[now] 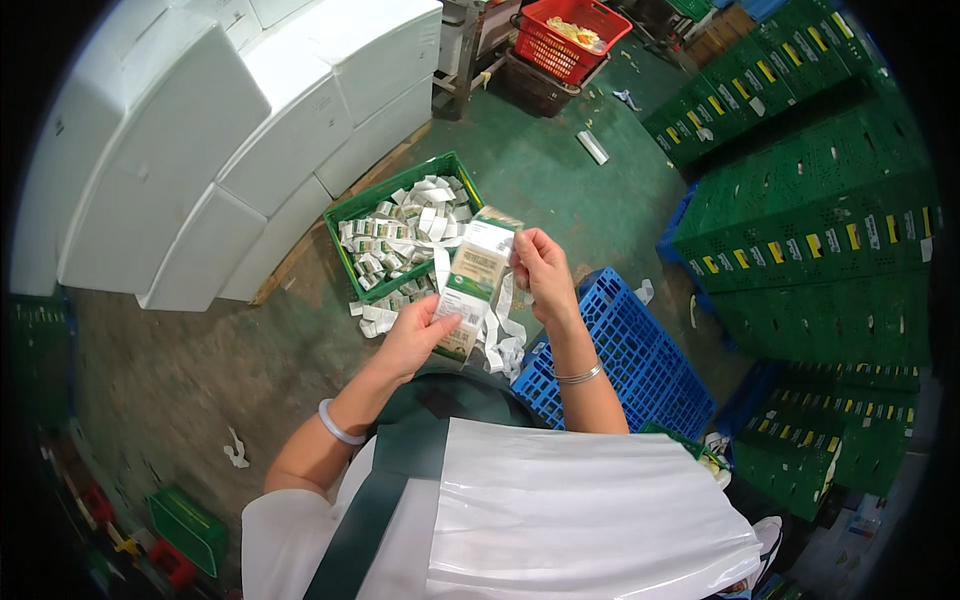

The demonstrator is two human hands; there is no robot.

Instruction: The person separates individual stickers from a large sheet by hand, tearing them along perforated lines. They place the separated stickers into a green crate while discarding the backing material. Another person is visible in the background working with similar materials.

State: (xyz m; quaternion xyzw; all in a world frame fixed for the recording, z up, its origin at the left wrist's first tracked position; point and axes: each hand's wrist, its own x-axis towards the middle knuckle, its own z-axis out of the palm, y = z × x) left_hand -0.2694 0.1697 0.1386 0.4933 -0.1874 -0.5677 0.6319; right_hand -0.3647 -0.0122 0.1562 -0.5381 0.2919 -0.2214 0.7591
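Before me I hold a flat strip of printed labels [477,270] in cream, green and white, with a glossy surface. My left hand [412,333] grips its lower left edge, thumb on top. At the upper right edge, my right hand [543,272] pinches it between thumb and fingers. Just beyond is a green crate [390,183] filled with small bundled labels [375,240] and white paper strips. Some bundles and curled white backing paper [508,350] hang or lie at its near side. How the bottom of the strip ends over my lap is unclear.
White boxes [190,150] are stacked at the left. To my right a blue plastic crate [640,350] stands close to my arm. Stacked green crates [810,240] line the right side. A red basket [570,40] sits at the back, and a white roll [592,147] lies on the floor.
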